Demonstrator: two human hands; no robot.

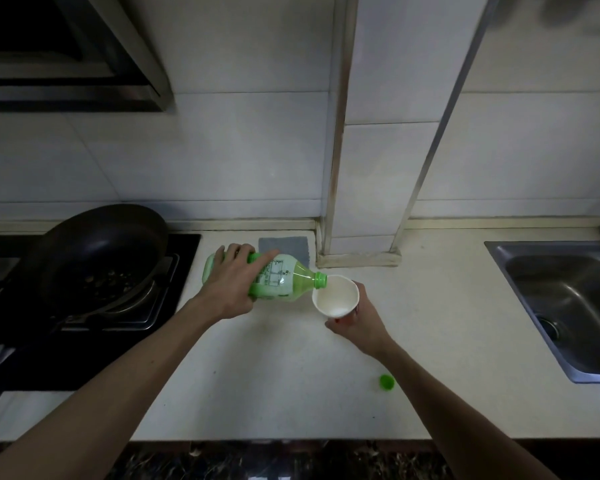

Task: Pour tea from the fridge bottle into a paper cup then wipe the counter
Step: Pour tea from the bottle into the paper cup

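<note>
A person is standing at a pale kitchen counter (274,375) and pouring. In the centre of the frame the left hand (234,289) is gripping a green tea bottle (284,282), fingers and thumb curled round its body, and is tipping it nearly flat so that its open mouth is meeting the rim of a white paper cup (335,296). The right hand (355,322), just right of centre, is holding the cup from below and behind, fingers wrapped round its wall. The bottle's green cap (387,381) is lying loose on the counter at lower right, so the opening step looks done. The pour seems to be just under way, though no stream is showing and the cup's inside is looking white, so how full it is cannot be told. The wiping is not yet begun: a grey cloth (284,245) is lying flat against the wall, just behind the bottle. A dark pan (97,258) is sitting at the left and a steel sink (568,306) at the right.
</note>
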